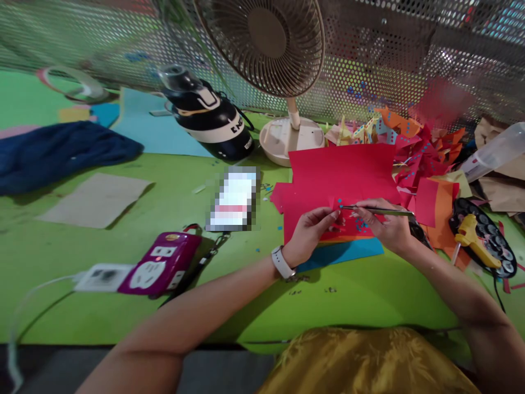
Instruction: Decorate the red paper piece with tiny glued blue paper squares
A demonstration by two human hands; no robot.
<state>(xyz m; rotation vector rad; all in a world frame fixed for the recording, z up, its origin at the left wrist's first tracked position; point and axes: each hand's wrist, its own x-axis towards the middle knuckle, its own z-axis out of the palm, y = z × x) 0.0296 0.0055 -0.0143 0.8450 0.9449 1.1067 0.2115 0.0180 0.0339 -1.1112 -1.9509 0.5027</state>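
My right hand grips a pair of metal tweezers, whose tips point left toward my left hand. With thumb and forefinger pinched, my left hand is at the tweezer tips. What it holds is too small to make out, perhaps a bit of red paper. Both hands are over red paper sheets. Tiny blue paper bits lie scattered on the red between the hands. A blue paper strip pokes out from under the near edge of the red sheets.
Behind the sheets stands a fan, with a black bottle to its left. A phone and purple power strip lie left. Paper scraps, a yellow glue gun and a plastic bottle are at right.
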